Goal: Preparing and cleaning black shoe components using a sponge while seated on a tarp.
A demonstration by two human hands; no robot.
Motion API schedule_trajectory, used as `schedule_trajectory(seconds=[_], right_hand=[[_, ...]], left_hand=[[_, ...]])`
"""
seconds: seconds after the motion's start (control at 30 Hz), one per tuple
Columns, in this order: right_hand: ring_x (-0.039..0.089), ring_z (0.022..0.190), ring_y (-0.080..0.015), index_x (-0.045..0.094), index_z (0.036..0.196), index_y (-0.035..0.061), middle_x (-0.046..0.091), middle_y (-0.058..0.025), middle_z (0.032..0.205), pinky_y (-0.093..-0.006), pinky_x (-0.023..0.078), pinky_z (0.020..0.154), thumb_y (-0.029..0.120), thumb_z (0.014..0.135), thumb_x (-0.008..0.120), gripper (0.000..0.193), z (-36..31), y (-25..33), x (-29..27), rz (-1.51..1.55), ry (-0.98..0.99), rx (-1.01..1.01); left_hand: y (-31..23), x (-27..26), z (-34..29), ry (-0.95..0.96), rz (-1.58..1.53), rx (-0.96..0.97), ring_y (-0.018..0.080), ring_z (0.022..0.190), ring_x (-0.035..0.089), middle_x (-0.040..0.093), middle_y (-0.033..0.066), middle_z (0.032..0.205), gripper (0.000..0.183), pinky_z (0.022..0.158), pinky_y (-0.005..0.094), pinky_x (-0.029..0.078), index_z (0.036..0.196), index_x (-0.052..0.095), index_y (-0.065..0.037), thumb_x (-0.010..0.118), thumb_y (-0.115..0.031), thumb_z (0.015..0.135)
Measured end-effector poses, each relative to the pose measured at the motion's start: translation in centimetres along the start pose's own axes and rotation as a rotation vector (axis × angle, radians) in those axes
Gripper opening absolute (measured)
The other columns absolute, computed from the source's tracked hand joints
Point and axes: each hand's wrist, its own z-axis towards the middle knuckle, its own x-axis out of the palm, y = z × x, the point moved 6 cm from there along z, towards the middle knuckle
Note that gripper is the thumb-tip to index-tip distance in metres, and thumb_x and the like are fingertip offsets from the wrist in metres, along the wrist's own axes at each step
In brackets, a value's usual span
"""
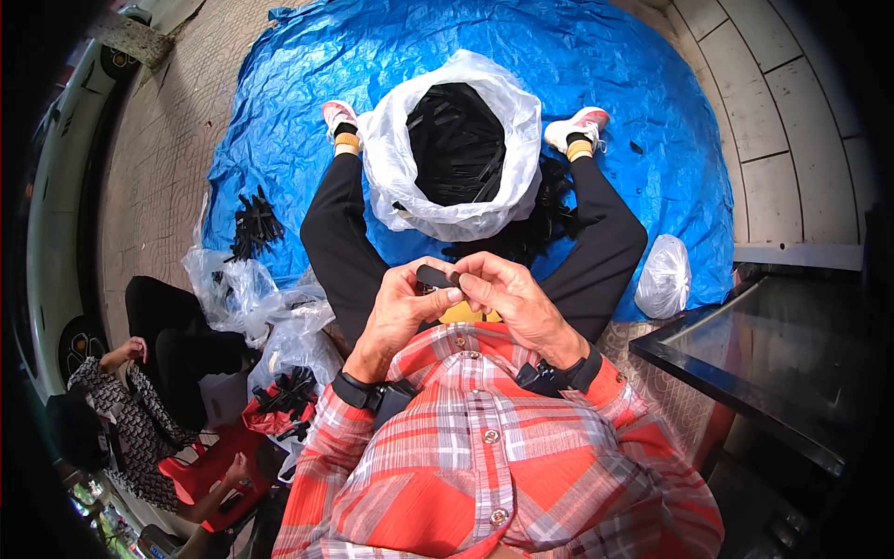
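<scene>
In front of my lap, my left hand (pixel 402 309) pinches a small flat black piece (pixel 435 277) with a rounded end. Close against it, my right hand (pixel 512 296) has its thumb and fingers pressed together at the piece's other end. Fingers cover part of it, so its full shape cannot be made out. Beyond my hands, between my outstretched legs, stands a white plastic bag (pixel 384 177) with its mouth spread wide. Many slim black strips (pixel 456 140) fill it.
A blue tarp (pixel 652 130) lies beneath. Black pieces form piles (pixel 256 225) at left and beside the bag. A tied bag (pixel 664 278) and a dark-topped table (pixel 754 345) are at right. Another person (pixel 140 401) sits at left near clear bags (pixel 247 298) and a red bag (pixel 270 416).
</scene>
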Motion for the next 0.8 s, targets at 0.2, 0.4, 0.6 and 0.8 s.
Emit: schedule_trajectory(seconds=[0.2, 0.4, 0.6, 0.8], right_hand=[[0.047, 0.06, -0.0043, 0.058, 0.087, 0.0045, 0.055, 0.0014, 0.071, -0.0163, 0.035, 0.053, 0.016, 0.084, 0.06, 0.012, 0.0, -2.1, -1.7, 0.233, -0.108, 0.091], [0.049, 0.059, -0.0063, 0.052, 0.088, 0.0039, 0.056, -0.0014, 0.074, -0.0168, 0.037, 0.052, 0.011, 0.08, 0.063, 0.016, -0.3, -1.7, -2.1, 0.329, -0.147, 0.056], [0.051, 0.059, -0.0066, 0.047, 0.093, 0.0044, 0.055, -0.0022, 0.076, -0.0172, 0.039, 0.051, 0.008, 0.077, 0.067, 0.026, -0.3, -1.3, -2.4, 0.277, -0.133, 0.035], [0.05, 0.06, -0.0047, 0.052, 0.091, 0.0009, 0.056, -0.0016, 0.072, -0.0169, 0.037, 0.052, 0.019, 0.079, 0.067, 0.027, -0.5, -1.3, -2.0, 0.082, -0.011, 0.161]], left_hand=[[0.8, 0.8, 0.0, -0.041, -0.026, 0.015, 0.002, 0.053, 0.043, 0.054, -0.0024, 0.067, 0.022, 0.046, 0.0165, 0.032, 0.095, 0.06, -0.001, 0.069, -0.01, 0.077], [0.6, 1.2, 0.2, -0.031, -0.03, 0.079, 0.0022, 0.056, 0.046, 0.057, -0.0016, 0.07, 0.022, 0.047, 0.016, 0.034, 0.095, 0.06, -0.002, 0.069, -0.007, 0.076], [-0.5, 1.8, 0.1, 0.002, -0.005, 0.101, 0.0069, 0.067, 0.056, 0.06, 0.0016, 0.075, 0.021, 0.059, 0.0179, 0.044, 0.095, 0.06, 0.0, 0.068, -0.005, 0.077], [-0.9, 1.8, 0.2, 0.136, 0.175, 0.226, 0.0092, 0.074, 0.058, 0.062, 0.0065, 0.085, 0.021, 0.067, 0.0202, 0.047, 0.096, 0.058, 0.001, 0.066, -0.003, 0.077]])
